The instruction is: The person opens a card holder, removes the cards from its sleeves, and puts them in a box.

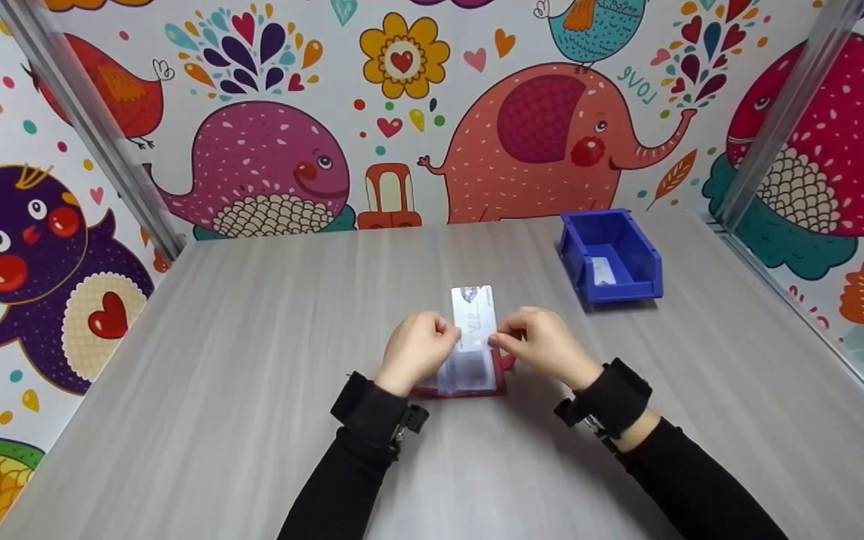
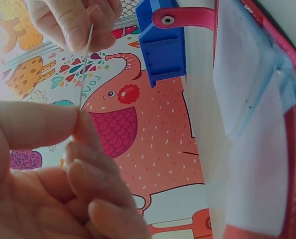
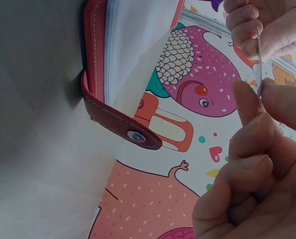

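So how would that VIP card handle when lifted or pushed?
The VIP card is probably stiff: edge-on in both wrist views, it looks nearly straight between the left hand and right hand. It looks thin, so likely light. Its smooth-looking face may let it slide.

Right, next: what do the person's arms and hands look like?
They wear long black sleeves and, round each wrist, a wide black band with a small black fitting attached. The left hand and right hand are ungloved.
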The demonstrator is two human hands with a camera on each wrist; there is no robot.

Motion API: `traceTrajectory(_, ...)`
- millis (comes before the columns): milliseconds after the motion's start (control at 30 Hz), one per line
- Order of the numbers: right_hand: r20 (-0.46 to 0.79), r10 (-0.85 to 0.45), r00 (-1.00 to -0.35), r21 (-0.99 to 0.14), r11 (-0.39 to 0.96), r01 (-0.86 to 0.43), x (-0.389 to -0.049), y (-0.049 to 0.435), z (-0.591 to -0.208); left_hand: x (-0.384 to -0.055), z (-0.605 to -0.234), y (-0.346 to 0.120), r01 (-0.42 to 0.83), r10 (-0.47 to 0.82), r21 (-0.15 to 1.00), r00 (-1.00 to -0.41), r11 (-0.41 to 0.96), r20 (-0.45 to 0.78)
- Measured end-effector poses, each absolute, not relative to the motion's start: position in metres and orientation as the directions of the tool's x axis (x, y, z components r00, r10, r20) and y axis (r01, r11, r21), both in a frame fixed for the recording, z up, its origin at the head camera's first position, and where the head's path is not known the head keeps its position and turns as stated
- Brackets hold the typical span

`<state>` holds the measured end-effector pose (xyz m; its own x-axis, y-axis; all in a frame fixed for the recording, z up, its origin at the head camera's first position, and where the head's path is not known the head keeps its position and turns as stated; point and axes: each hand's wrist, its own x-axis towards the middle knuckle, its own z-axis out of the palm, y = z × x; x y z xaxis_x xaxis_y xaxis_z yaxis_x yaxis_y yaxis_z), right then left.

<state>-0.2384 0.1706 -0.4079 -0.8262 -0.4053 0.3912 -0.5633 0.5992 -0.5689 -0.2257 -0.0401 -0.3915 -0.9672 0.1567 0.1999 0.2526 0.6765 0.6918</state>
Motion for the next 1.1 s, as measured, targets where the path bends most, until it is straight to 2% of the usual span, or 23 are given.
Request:
traceTrajectory(433, 0.303, -0.375, -0.876, -0.743, 0.483, -0.464, -0.241, 0.174, -0.407, -0.225, -0.393, -0.040, 0.265, 0.158, 0.653, -0.963, 0.709, 0.219)
traceTrajectory(700, 0.334, -0.278, -0.901, -0.709, 0.556, -0.434, -0.247, 0.188, -0.402, -0.225, -0.399, -0.054, 0.253, 0.097, 0.598, -0.955, 0.761, 0.280)
traceTrajectory(967, 0.362, -0.196, -0.911, -0.667, 0.628, -0.400, -0.256, 0.214, -0.402, -0.225, -0.409, -0.068, 0.176, 0.009, 0.437, -0.934, 0.882, 0.358)
traceTrajectory(1100, 0.365, -0.170, -0.915, -0.655, 0.652, -0.382, -0.259, 0.227, -0.400, -0.224, -0.413, -0.072, 0.133, -0.004, 0.361, -0.934, 0.923, 0.356)
